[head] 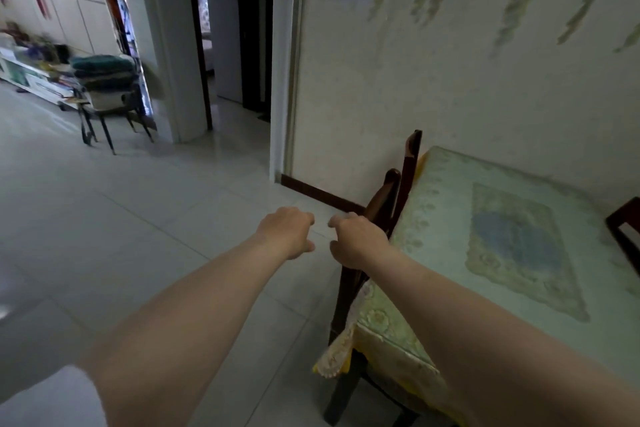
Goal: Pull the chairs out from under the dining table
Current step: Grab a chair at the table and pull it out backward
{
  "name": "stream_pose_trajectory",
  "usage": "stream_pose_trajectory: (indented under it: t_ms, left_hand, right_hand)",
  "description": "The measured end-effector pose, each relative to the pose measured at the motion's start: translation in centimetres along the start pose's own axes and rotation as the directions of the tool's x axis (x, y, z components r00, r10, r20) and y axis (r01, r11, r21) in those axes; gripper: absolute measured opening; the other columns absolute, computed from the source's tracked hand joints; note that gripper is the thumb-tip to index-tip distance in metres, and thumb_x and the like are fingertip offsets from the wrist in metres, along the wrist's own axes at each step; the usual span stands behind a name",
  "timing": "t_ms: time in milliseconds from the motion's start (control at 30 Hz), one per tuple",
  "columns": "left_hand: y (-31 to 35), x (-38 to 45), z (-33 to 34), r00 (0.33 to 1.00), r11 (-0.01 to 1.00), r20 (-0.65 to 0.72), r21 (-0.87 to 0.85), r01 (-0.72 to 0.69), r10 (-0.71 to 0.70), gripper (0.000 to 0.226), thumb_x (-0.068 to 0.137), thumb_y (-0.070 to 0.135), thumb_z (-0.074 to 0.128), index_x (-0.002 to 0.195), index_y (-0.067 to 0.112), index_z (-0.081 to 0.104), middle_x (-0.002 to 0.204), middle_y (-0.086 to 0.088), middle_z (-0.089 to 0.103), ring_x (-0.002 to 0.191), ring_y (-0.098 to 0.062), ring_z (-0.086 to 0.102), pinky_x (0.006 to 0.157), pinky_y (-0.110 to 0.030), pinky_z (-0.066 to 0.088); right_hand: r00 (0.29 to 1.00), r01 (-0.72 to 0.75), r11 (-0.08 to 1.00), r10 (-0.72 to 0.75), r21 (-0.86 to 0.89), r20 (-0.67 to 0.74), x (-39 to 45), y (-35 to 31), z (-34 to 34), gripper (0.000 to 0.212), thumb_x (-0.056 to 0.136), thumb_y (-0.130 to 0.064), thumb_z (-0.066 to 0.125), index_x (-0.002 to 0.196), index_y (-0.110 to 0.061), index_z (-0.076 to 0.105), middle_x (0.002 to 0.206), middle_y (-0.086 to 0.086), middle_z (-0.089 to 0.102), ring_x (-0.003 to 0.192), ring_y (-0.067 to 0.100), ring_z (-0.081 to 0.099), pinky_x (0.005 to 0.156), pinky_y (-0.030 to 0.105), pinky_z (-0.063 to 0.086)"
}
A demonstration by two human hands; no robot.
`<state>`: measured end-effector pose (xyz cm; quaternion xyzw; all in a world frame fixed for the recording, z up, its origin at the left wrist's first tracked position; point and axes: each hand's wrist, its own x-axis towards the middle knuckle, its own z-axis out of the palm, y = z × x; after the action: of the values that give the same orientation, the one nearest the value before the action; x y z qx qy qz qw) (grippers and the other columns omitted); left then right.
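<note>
The bench [450, 288] stood against the patterned wall [450, 80], draped in a pale floral cloth [519, 246]. One dark wooden chair [382, 204] was tucked in at the bench's left edge, its backrest standing close against that edge and its seat hidden below the cloth. Another dark chair back [623, 229] showed at the bench's far right side, only partly in view.

Both arms were stretched forward. The right hand [358, 241] hung just beside the near chair's backrest, fingers curled loosely downward; whether it already touched the wood could not be told, since the hand covered that part of the rail. The left hand [285, 232] hovered over the tiled floor [138, 218], left of the chair and apart from it, its fingers likewise half curled and holding nothing. The two hands were close together, a narrow gap between them.

The step in hand seemed to be the reach for the first chair, with no pull begun: the chair looked fully under the bench. The next move would likely call for both hands to close over the top rail of the backrest, then draw it leftward, away from the bench, across the open floor. The hanging cloth edge [343, 350] draped near the chair's frame might snag during the pull, so a level, steady draw would suit.
</note>
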<state>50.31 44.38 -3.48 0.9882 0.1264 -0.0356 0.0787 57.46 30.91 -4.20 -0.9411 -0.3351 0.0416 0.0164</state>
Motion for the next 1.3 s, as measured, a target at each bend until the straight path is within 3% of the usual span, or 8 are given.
stream_pose_trajectory:
  t_ms: [200,500,833,1133,1300]
  left_hand:
    - [-5.8,9.1,-0.4,0.998,0.998,0.03,0.015,-0.063,0.062,0.059,0.089,0.041,0.065,0.14,0.022,0.045,0.133,-0.007,0.053,0.117,-0.026,0.052,0.091,-0.039,0.048]
    - [-10.2,23.0,-2.1,0.948,0.954,0.114,0.012,-0.301,0.297,0.064,0.088,0.04,0.065,0.145,0.023,0.04,0.143,-0.008,0.046,0.128,-0.028,0.045,0.096,-0.039,0.044]
    - [-4.9,37.3,-0.4,0.829,0.838,0.155,0.008,-0.545,0.538,0.054,0.085,0.04,0.067,0.134,0.025,0.05,0.13,-0.005,0.053,0.12,-0.027,0.051,0.091,-0.04,0.05]
    - [1.5,48.7,-1.4,0.697,0.706,0.197,0.033,-0.708,0.69,0.045,0.084,0.033,0.069,0.125,0.02,0.055,0.131,-0.008,0.054,0.111,-0.028,0.056,0.086,-0.043,0.052]
    - [5.1,53.7,-1.0,0.583,0.598,0.246,0.018,-0.801,0.774,0.047,0.083,0.035,0.068,0.126,0.02,0.056,0.122,-0.007,0.057,0.114,-0.029,0.054,0.097,-0.049,0.045]
  right_hand:
    - [0.998,-0.06,0.998,0.06,0.007,-0.022,9.3,-1.4,0.7,0.047,0.095,-0.025,0.053,0.141,-0.02,0.043,0.134,0.01,0.047,0.119,0.028,0.048,0.085,0.037,0.047]
    - [0.955,-0.297,0.954,0.295,0.044,0.041,20.5,-1.1,0.5,0.05,0.093,-0.021,0.051,0.142,-0.019,0.043,0.138,0.01,0.046,0.124,0.029,0.047,0.089,0.038,0.046]
    - [0.849,-0.528,0.848,0.524,0.05,0.071,28.7,6.6,1.5,0.043,0.089,-0.021,0.05,0.131,-0.014,0.048,0.122,0.013,0.051,0.113,0.035,0.052,0.078,0.038,0.044]
    - [0.7,-0.714,0.697,0.71,0.068,0.081,34.8,14.1,0.2,0.047,0.09,-0.025,0.047,0.137,-0.016,0.046,0.126,0.012,0.053,0.112,0.032,0.054,0.081,0.038,0.047]
    - [0.592,-0.805,0.586,0.804,0.094,0.049,36.6,17.0,0.3,0.042,0.092,-0.028,0.046,0.133,-0.017,0.049,0.123,0.01,0.053,0.117,0.03,0.05,0.084,0.036,0.043]
